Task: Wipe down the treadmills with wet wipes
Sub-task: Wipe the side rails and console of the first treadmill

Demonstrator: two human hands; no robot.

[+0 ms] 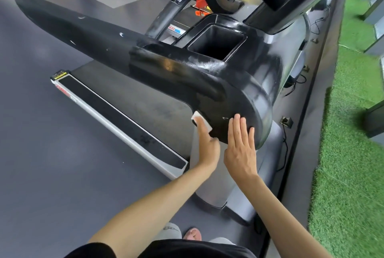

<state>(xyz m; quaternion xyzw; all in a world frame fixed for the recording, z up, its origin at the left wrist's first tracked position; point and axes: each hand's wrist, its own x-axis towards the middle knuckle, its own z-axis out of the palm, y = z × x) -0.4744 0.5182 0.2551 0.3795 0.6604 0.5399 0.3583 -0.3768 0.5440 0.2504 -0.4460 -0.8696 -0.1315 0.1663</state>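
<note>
A black treadmill console (234,91) with a long handrail arm (68,29) fills the middle of the view, and its surface shows damp streaks. My left hand (207,143) presses a folded white wet wipe (200,122) with an outstretched finger against the lower edge of the rounded console end. Just to the right of it, my right hand (241,143) lies flat on the same black surface with straight fingers. The grey running deck (133,99) and its side rail (116,120) lie below on the left.
A square cup recess (216,43) opens in the console top. Cables and a floor socket (286,121) lie along the dark strip on the right, beside green artificial turf (353,133). Grey floor (41,153) spreads to the left. My foot (193,233) shows below.
</note>
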